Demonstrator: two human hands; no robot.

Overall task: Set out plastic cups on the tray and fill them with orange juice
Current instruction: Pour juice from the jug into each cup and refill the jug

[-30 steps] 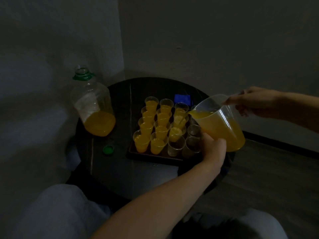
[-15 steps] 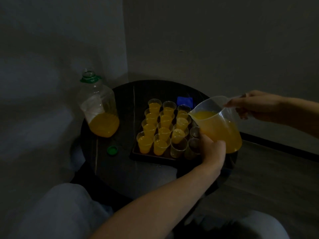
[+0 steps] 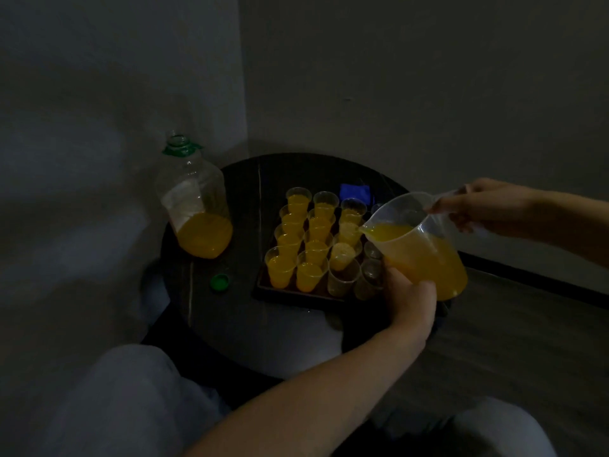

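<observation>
**Precariously poised for a spill**

Right hand [image 3: 487,206] grips the handle of the translucent plastic jug [image 3: 425,258] of orange juice; left hand [image 3: 412,298] clasps its lower wall. The tilted spout hangs over clear plastic cups [image 3: 316,225] packed on the dark rectangular tray [image 3: 290,293]; an overeager tip could flood or topple the empty ones. Gloom and the jug hide the far-right cups.

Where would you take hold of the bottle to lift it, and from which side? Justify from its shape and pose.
Grip the neck of the bottle at the green ring, coming from above and the front. It stands upright and uncapped, so a top grip keeps it level. The body looks too wide for one hand, and the wall is close on its left.
</observation>
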